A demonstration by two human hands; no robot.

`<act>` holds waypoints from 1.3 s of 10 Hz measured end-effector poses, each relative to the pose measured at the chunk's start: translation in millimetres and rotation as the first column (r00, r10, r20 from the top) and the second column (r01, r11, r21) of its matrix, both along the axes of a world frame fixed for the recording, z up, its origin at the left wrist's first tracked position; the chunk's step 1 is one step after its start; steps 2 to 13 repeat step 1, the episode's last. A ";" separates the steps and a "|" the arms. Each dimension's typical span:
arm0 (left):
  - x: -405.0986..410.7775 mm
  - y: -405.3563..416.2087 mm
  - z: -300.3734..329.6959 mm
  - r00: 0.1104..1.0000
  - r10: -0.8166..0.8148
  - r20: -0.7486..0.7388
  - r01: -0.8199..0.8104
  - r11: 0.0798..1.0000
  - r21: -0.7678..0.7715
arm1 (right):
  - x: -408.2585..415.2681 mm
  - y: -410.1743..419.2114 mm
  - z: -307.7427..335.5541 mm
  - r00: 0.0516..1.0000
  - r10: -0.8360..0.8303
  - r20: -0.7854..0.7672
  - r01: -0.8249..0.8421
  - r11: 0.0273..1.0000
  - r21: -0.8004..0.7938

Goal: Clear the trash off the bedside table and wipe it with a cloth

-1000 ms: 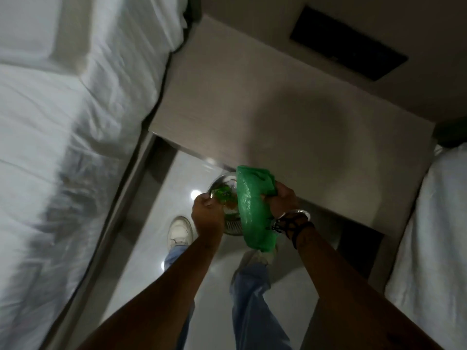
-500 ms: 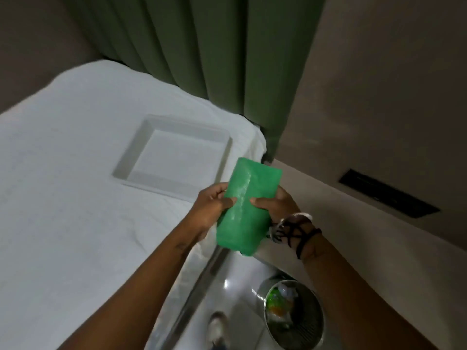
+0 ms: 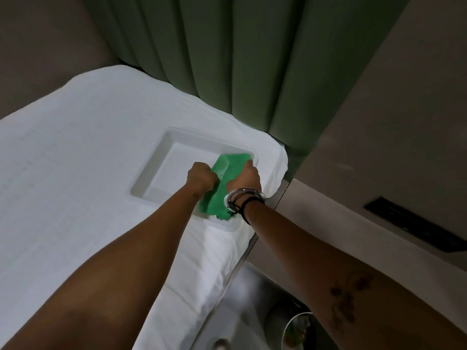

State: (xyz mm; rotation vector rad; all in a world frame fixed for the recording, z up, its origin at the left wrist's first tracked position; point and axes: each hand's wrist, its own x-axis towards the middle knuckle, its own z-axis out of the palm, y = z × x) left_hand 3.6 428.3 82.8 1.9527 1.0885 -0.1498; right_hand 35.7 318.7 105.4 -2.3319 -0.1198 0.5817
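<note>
Head view, and we've got the green cloth (image 3: 223,183) right in the middle of the action, folded into a long strip and held over the white tray (image 3: 161,157). We're gripping it from both sides: our left hand (image 3: 201,179) is curled into a fist on the cloth's left edge, our right hand (image 3: 246,179) clamped on its right edge, fingers wrapped over the top. The cloth runs between the two hands, its far end poking out toward the tray's far corner, its near end hanging down past our right wrist, over the tray's near rim. Bracelets (image 3: 243,199) ring that right wrist.

The tray sits on the white bed (image 3: 75,152), near the mattress corner. Behind it hang green curtains (image 3: 227,59). Off to our right, past the bed's edge, we see the bedside table (image 3: 328,231), pale-topped, well apart from the cloth. Down at the bottom edge, a metal bin (image 3: 297,329) peeks in beside our right forearm, something green blurred inside.
</note>
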 end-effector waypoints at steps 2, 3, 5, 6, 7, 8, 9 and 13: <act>-11.6 -13.8 1.8 1.000 0.022 -0.017 -0.020 0.997 0.069 | -1.0 -20.3 20.9 0.986 0.100 0.136 -0.078 0.984 -0.158; -11.6 -13.8 1.8 1.000 0.022 -0.017 -0.020 0.997 0.069 | -1.0 -20.3 20.9 0.986 0.100 0.136 -0.078 0.984 -0.158; -11.6 -13.8 1.8 1.000 0.022 -0.017 -0.020 0.997 0.069 | -1.0 -20.3 20.9 0.986 0.100 0.136 -0.078 0.984 -0.158; -11.6 -13.8 1.8 1.000 0.022 -0.017 -0.020 0.997 0.069 | -1.0 -20.3 20.9 0.986 0.100 0.136 -0.078 0.984 -0.158; -11.6 -13.8 1.8 1.000 0.022 -0.017 -0.020 0.997 0.069 | -1.0 -20.3 20.9 0.986 0.100 0.136 -0.078 0.984 -0.158; -11.6 -13.8 1.8 1.000 0.022 -0.017 -0.020 0.997 0.069 | -1.0 -20.3 20.9 0.986 0.100 0.136 -0.078 0.984 -0.158; -11.6 -13.8 1.8 1.000 0.022 -0.017 -0.020 0.997 0.069 | -1.0 -20.3 20.9 0.986 0.100 0.136 -0.078 0.984 -0.158; -11.6 -13.8 1.8 1.000 0.022 -0.017 -0.020 0.997 0.069 | -1.0 -20.3 20.9 0.986 0.100 0.136 -0.078 0.984 -0.158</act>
